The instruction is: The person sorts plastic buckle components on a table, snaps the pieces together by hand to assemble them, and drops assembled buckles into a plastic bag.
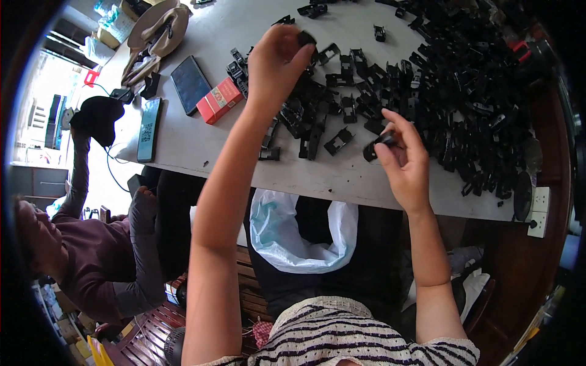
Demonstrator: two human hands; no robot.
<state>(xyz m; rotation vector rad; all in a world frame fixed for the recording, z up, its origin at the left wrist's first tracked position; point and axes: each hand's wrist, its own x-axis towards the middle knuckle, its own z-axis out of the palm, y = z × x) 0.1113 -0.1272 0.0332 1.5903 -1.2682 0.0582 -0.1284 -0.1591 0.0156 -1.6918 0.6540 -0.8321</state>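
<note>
My left hand (273, 66) is raised over the far middle of the table, its fingers closed round a small black plastic part (306, 40). Lower and to the right, near the table's front edge, my right hand (408, 166) pinches another dark, rounded part (384, 140) between thumb and fingers. Both parts are partly covered by my fingers, and their exact kind is hard to make out. Between and beyond the hands lie loose black plastic clip-like pieces (339, 141), some with square openings.
A large heap of black pieces (464, 104) covers the table's right side. On the left are a red box (220, 100), a dark phone (191, 84), a lit phone (148, 131) and a hat (162, 27). A white sack (287, 259) opens below the edge. Another person (97, 259) sits at left.
</note>
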